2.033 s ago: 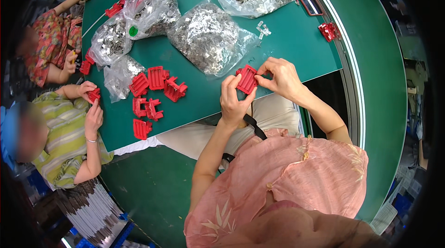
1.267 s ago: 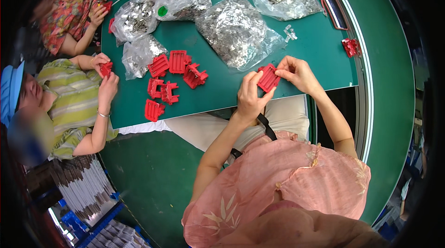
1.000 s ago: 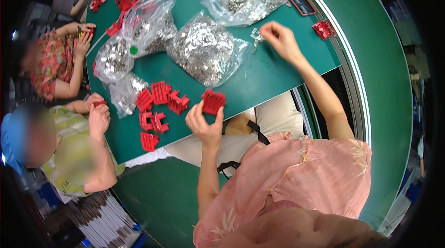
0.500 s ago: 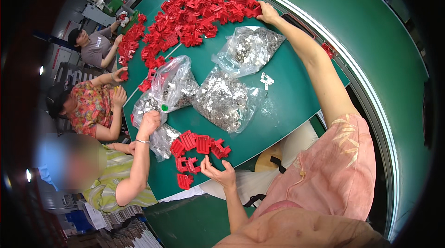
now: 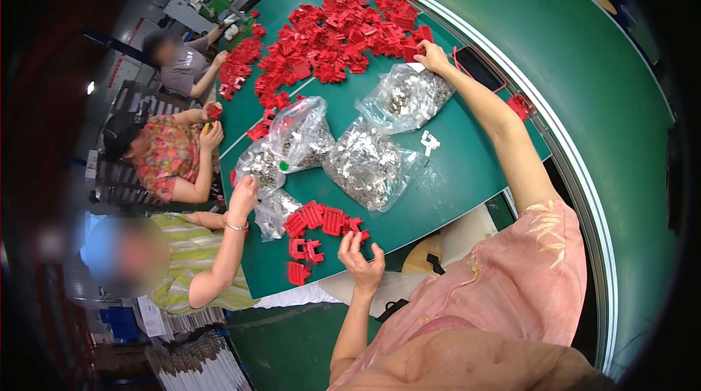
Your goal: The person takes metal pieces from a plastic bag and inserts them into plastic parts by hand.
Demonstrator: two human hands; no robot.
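My left hand (image 5: 361, 263) hovers at the table's near edge, fingers bent and apart, with nothing in it. Its fingertips lie just beside a small cluster of red plastic parts (image 5: 333, 221), slotted and block-like. My right arm stretches far across the table. At its end my right hand (image 5: 434, 59) is beside the right tip of a large heap of the same red parts (image 5: 321, 37); its fingers are bent and look apart, with no part visible between them. Right below that hand lies a clear bag of small metal pieces (image 5: 412, 95).
More clear bags of metal pieces (image 5: 365, 168) stand mid-table near a few loose white pieces (image 5: 430, 143). A dark phone-like device (image 5: 478, 68) lies by the right rail (image 5: 540, 110). Along the left side sit several people; the nearest one's hand (image 5: 243, 197) is at a bag.
The whole view has shifted, moving the table rightward in the picture. My right hand has drawn back slightly from the heap. My left hand has pulled a little away from the near red parts.
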